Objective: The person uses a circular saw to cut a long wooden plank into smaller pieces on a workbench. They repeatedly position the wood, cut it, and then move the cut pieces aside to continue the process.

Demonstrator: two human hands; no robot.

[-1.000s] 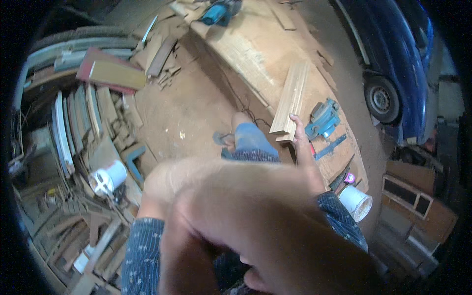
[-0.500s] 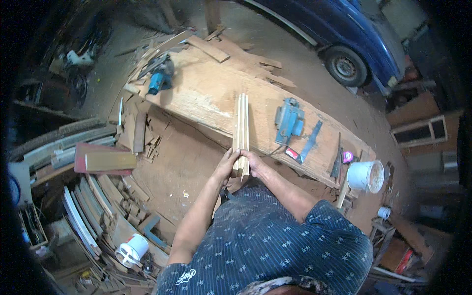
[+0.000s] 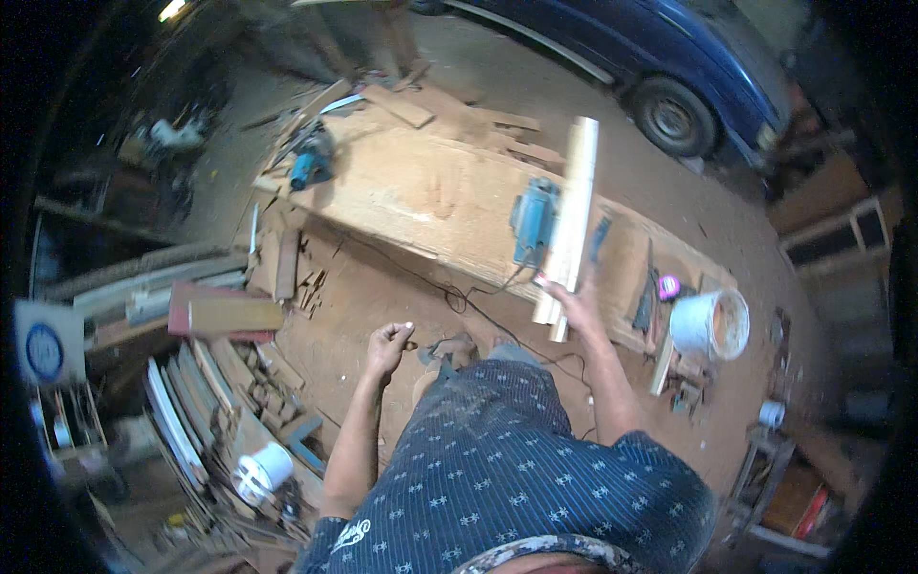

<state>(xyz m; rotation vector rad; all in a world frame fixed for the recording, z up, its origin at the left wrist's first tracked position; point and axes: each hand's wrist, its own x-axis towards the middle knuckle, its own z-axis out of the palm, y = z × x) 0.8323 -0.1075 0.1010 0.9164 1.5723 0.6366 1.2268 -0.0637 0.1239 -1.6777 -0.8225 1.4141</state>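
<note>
My right hand (image 3: 578,304) grips a few pale wooden strips (image 3: 577,206), held together in a bundle near their lower end. The bundle stands out above the workbench and hides part of its top. My left hand (image 3: 387,348) is apart from the wood, over the floor, its fingers curled in and nothing visible in them. Just left of the strips, a blue electric planer (image 3: 535,222) rests on the wooden bench (image 3: 411,191). A dark blue flat tool (image 3: 601,239) shows partly behind the bundle.
Another blue power tool (image 3: 306,170) lies at the bench's far left. A pink tape measure (image 3: 668,287) and white bucket (image 3: 708,323) are at the right end. A power cord (image 3: 459,297) trails to the floor. Stacked boards (image 3: 177,411) fill the left; a blue vehicle (image 3: 660,57) stands beyond.
The wooden strips have moved right, from in front of me to beside the planer. My left hand has let go of them and curled; my right hand alone carries them.
</note>
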